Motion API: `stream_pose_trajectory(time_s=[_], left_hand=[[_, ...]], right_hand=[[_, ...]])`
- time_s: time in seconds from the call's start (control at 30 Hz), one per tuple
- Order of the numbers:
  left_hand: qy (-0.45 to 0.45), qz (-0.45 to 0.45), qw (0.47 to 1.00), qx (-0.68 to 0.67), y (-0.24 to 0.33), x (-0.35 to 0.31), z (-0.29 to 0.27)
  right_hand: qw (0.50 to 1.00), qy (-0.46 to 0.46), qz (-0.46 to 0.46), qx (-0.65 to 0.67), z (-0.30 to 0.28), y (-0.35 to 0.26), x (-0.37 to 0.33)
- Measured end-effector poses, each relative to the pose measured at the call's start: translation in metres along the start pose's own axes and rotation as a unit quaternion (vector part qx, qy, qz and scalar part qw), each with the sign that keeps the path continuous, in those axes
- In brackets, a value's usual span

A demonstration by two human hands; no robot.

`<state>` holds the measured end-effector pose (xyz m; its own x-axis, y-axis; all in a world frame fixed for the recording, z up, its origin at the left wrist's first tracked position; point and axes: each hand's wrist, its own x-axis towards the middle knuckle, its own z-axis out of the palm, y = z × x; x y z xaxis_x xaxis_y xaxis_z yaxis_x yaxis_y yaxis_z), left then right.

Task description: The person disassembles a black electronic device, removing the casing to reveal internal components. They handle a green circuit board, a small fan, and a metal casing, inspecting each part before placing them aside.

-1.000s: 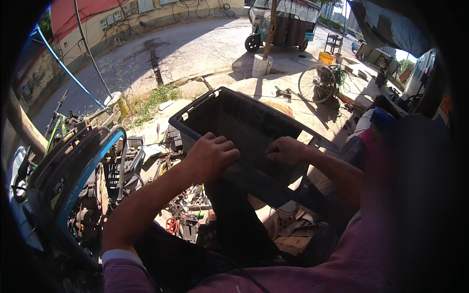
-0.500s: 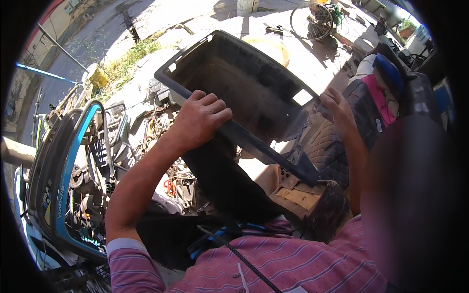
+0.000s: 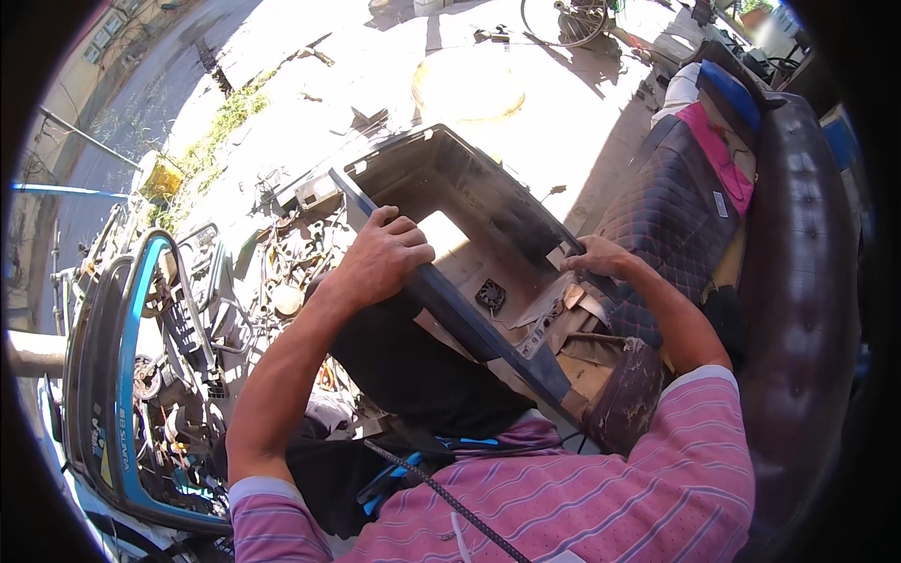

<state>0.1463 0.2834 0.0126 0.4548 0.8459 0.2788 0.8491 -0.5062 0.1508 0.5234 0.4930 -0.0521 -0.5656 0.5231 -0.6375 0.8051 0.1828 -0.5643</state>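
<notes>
Head view: the bin (image 3: 469,317) sits tilted in front of the shirt (image 3: 563,497); likely light, stiff plastic, best held by its edges. Left hand (image 3: 383,258) curls firmly over the near edge, right hand (image 3: 601,256) grips the far one. Scrap (image 3: 286,267) crowds left, a quilted pad (image 3: 648,220) right; sunlit ground (image 3: 554,122) beyond gives room.
</notes>
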Motion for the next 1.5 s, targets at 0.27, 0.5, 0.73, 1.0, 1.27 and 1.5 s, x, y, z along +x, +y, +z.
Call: stream_pose_trajectory(time_s=[0.27, 0.5, 0.73, 1.0, 1.27, 1.5], left_hand=[[0.053, -0.115, 0.991, -0.033, -0.064, -0.019, 0.061], [0.065, -0.311, 0.931, -0.181, -0.027, -0.020, 0.050], [0.031, -0.457, 0.850, -0.260, -0.007, -0.042, 0.031], [0.046, -0.478, 0.830, -0.283, -0.011, -0.058, 0.035], [0.030, -0.519, 0.800, -0.300, -0.016, -0.056, 0.031], [0.000, -0.508, 0.797, -0.326, -0.024, -0.025, 0.030]], right_hand=[[0.986, 0.038, 0.024, 0.162, 0.040, 0.006, 0.009], [0.971, 0.101, 0.055, 0.209, 0.057, 0.004, 0.038], [0.951, 0.193, 0.085, 0.227, 0.077, 0.064, 0.126], [0.904, 0.201, 0.104, 0.362, 0.056, 0.001, 0.216], [0.889, 0.183, 0.203, 0.367, 0.068, -0.084, 0.285], [0.876, 0.121, 0.167, 0.436, 0.135, -0.005, 0.358]])
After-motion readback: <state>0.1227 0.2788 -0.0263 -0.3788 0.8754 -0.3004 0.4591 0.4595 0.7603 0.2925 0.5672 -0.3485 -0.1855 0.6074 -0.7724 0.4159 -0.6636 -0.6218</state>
